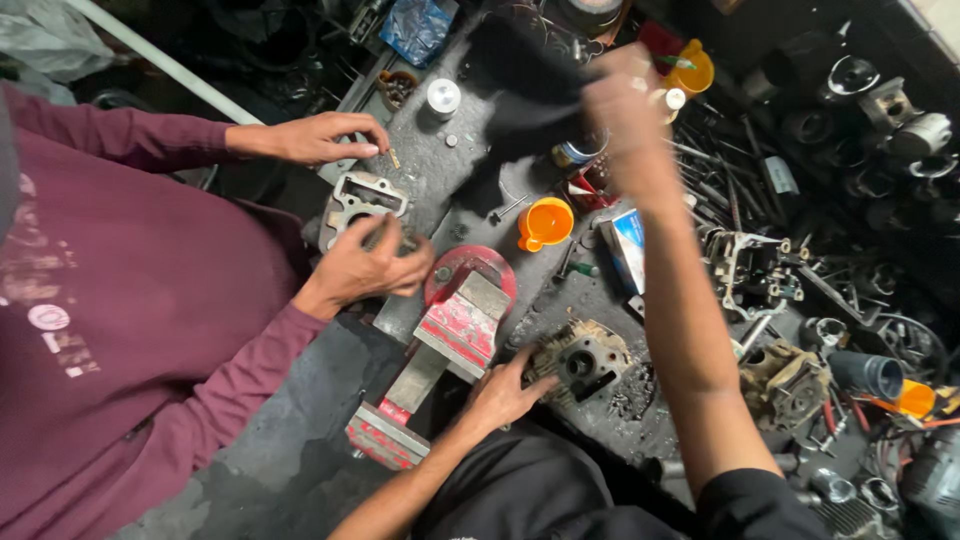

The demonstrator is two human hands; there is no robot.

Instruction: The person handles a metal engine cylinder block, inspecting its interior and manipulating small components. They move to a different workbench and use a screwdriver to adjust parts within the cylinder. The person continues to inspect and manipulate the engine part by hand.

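Note:
My left hand (503, 392) rests at the near edge of the bench, fingers gripping the left side of a grimy engine cylinder head (583, 362). My right hand (625, 105) is raised over the far side of the bench, blurred, clutching a black cloth (520, 80). A red bench vise (455, 335) stands just left of my left hand. On the left, a co-worker in a maroon sleeve has one hand (368, 268) on a grey cylinder block (362, 200), and the other hand (318, 137) pinches a small part above it.
An orange cup (545, 222), a blue-and-white box (628, 248) and a white round part (442, 97) lie mid-bench. A yellow-orange container (693, 70) stands at the back. Engine parts and tools (790, 380) crowd the right side.

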